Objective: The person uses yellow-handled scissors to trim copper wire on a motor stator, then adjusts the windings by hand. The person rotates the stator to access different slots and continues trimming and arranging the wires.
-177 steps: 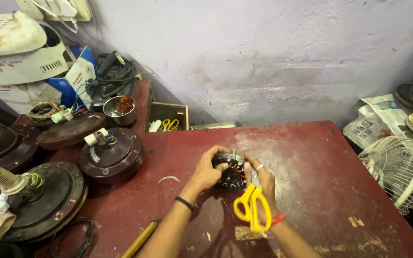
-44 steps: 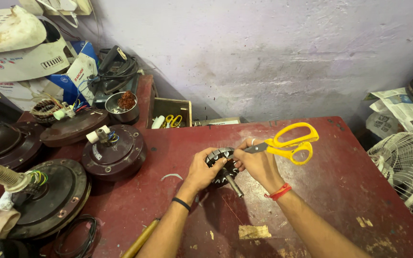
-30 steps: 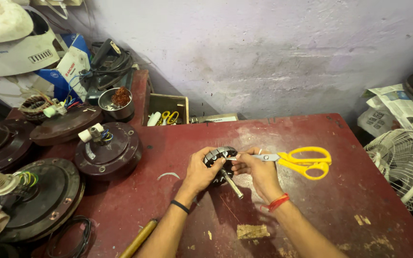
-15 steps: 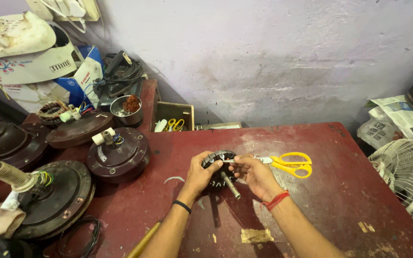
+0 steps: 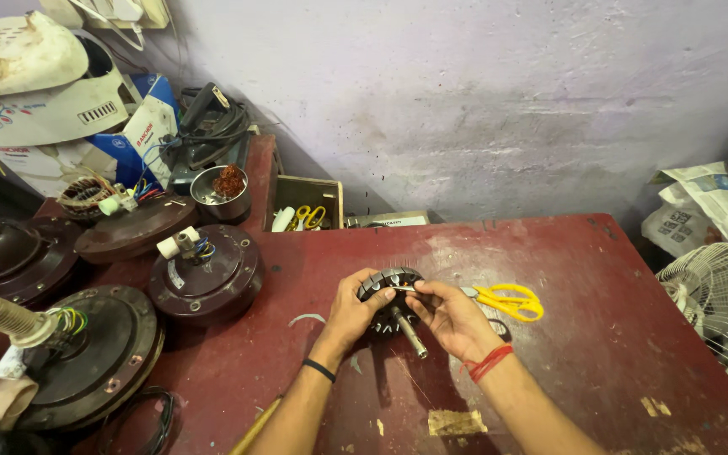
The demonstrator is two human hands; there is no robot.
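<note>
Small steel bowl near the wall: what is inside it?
The steel bowl holds a reddish-brown clump, seemingly tangled copper wire. Anything beneath the clump, and the bowl's bottom, is covered and cannot be seen.

Stator (image 5: 391, 297) between hands on table (image 5: 600, 337); scissors (image 5: 507, 301) just right.

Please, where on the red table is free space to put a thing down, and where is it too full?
The red table is bare right of the yellow scissors up to the white fan guard, and between the hands and the wall. The left side is crowded with brown fan motors.
</note>
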